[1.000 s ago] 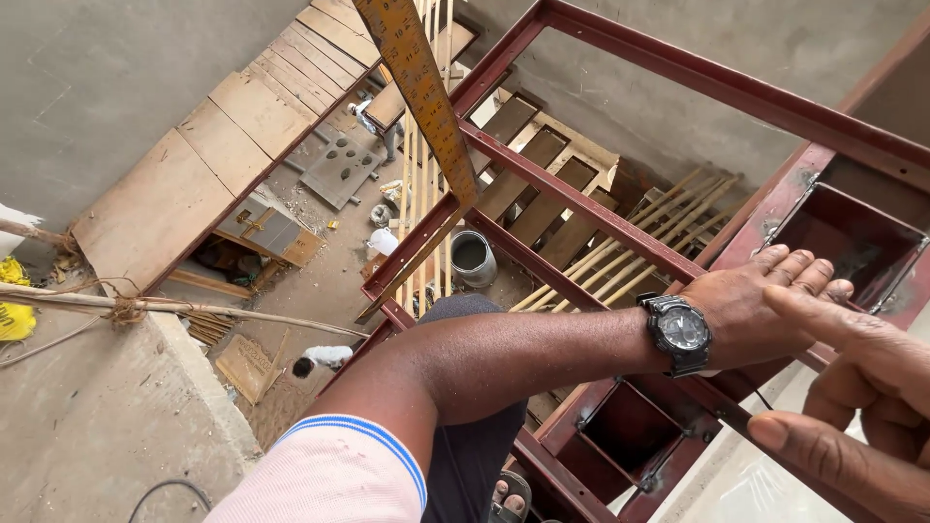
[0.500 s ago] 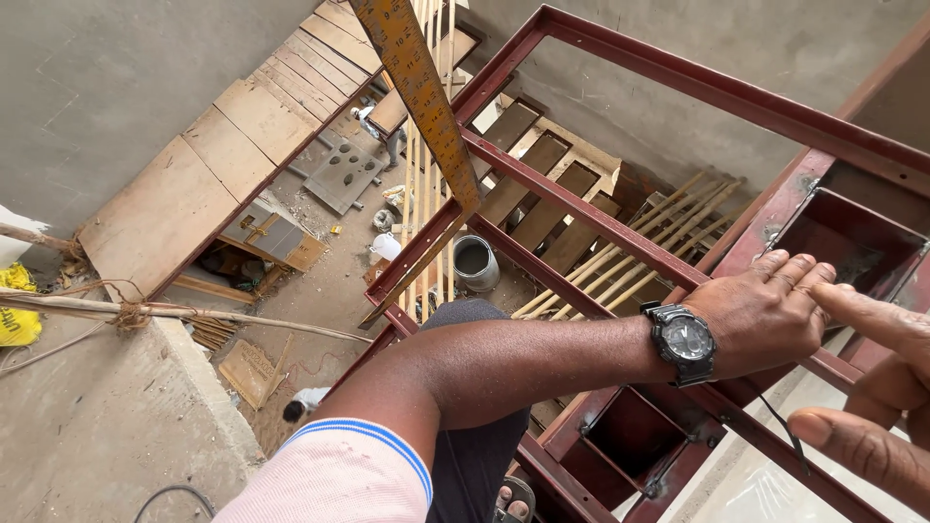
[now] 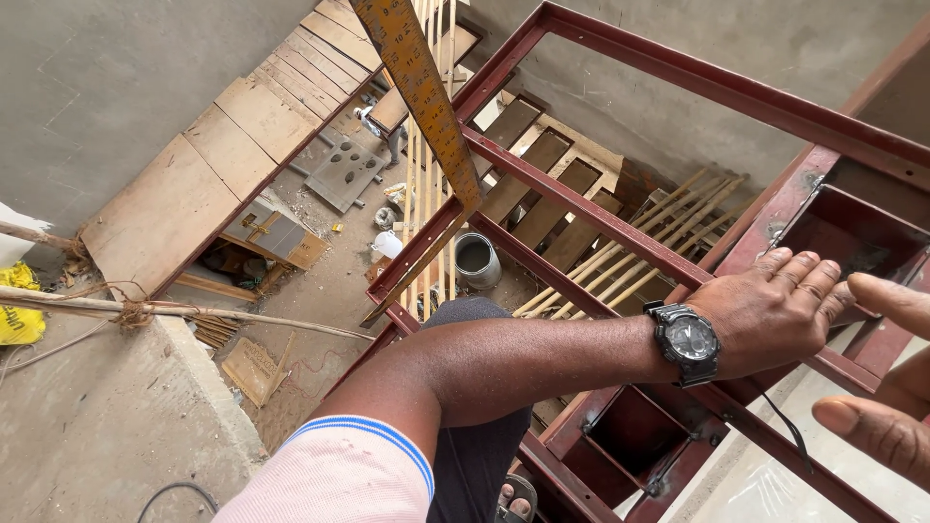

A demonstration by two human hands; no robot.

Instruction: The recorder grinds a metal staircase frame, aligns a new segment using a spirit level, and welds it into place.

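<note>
Planks (image 3: 184, 184) lie far below at my left, with a grey bucket (image 3: 477, 260) on the dusty floor further along. Hanging across the red metal frame (image 3: 572, 208) is a yellow ruler (image 3: 418, 92). My left hand (image 3: 775, 310), watch (image 3: 686, 341) on the wrist, rests flat on that frame, fingers extended, gripping nothing. My right hand (image 3: 886, 387) hovers just beside it, open and empty.

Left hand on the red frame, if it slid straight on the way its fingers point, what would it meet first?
The left hand lies flat on the red steel frame, fingers pointing right. Straight ahead, the first thing looks to be the right hand, whose extended finger sits just past the fingertips. Depth between them is hard to judge.
</note>
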